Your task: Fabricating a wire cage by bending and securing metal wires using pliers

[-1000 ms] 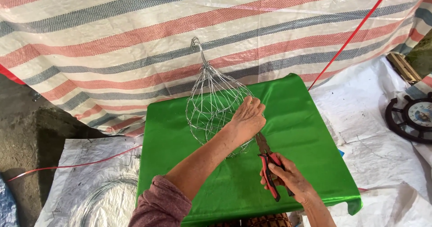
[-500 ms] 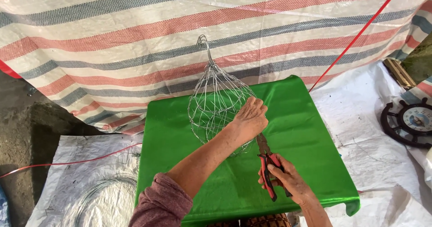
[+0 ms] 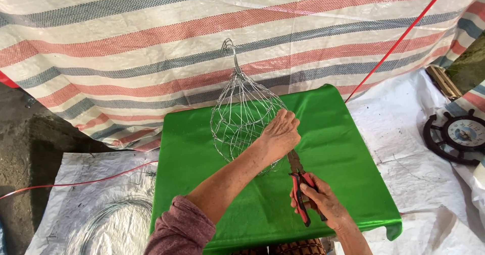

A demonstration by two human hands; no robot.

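A rounded cage of woven bare wire [image 3: 241,117] stands upright on a green cloth-covered table [image 3: 343,149], its twisted stem pointing up. My left hand [image 3: 279,134] grips the cage's right side, fingers closed on the wires. My right hand [image 3: 323,202] holds red-handled pliers [image 3: 300,184] just below the left hand; the jaws point up toward the cage's lower edge and are partly hidden behind my left hand.
A red, grey and white striped tarp [image 3: 151,43] hangs behind the table. White sheeting [image 3: 419,134] covers the ground. A coil of loose wire [image 3: 108,222] lies at lower left. A dark wheel-shaped clock [image 3: 457,136] lies at right. A red cord [image 3: 399,40] runs diagonally.
The view has shifted a little, so the cage and hands sit slightly differently in frame. Both hands keep the same grip on the cage and the pliers.
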